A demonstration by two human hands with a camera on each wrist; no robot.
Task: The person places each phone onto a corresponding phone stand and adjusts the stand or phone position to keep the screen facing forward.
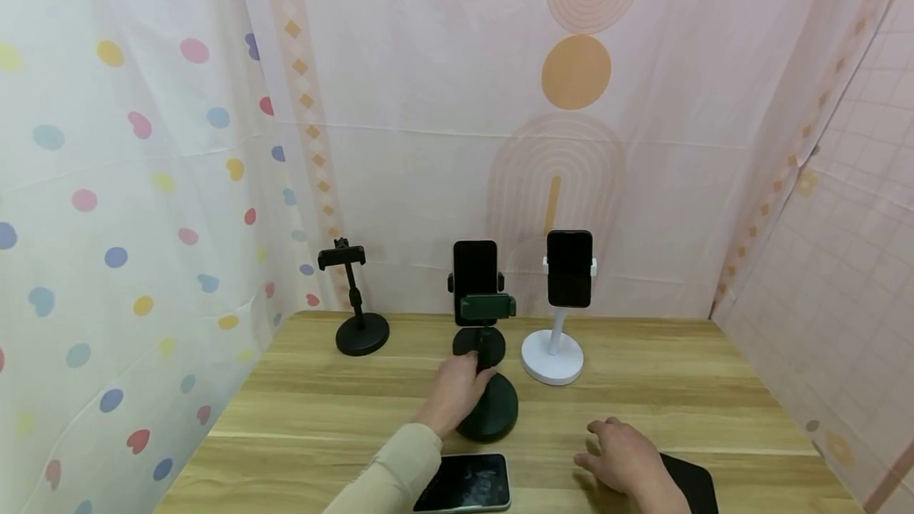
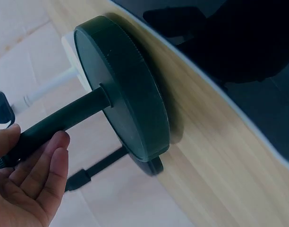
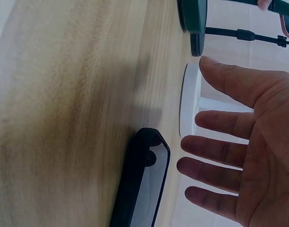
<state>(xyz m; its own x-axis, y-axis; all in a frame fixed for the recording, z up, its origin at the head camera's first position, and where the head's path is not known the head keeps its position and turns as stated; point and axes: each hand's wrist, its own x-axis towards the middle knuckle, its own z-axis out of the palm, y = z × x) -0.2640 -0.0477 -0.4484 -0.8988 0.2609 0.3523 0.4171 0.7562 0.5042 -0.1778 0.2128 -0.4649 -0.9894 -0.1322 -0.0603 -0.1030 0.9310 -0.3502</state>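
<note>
My left hand (image 1: pixel 455 393) grips the stem of a dark green phone stand (image 1: pixel 493 411). In the left wrist view thumb and fingers close round the stem above the thick round base (image 2: pixel 128 90), which is low over the table. The stand's green clamp (image 1: pixel 489 307) is empty and overlaps a phone behind it in the head view. A phone (image 1: pixel 474 481) lies face up in front of this stand. My right hand (image 1: pixel 624 454) hovers over the table at the right with fingers spread and nothing in them. Beside it lies a black phone (image 1: pixel 694 484), partly covered by the wrist.
Behind stand a black phone stand (image 1: pixel 362 334) with an empty clamp at the left, another black stand (image 1: pixel 464 337) bearing a phone (image 1: pixel 474 268), and a white stand (image 1: pixel 553 358) bearing a phone (image 1: pixel 570 268). Curtains (image 1: pixel 400 181) hang behind the wooden table (image 1: pixel 300 419).
</note>
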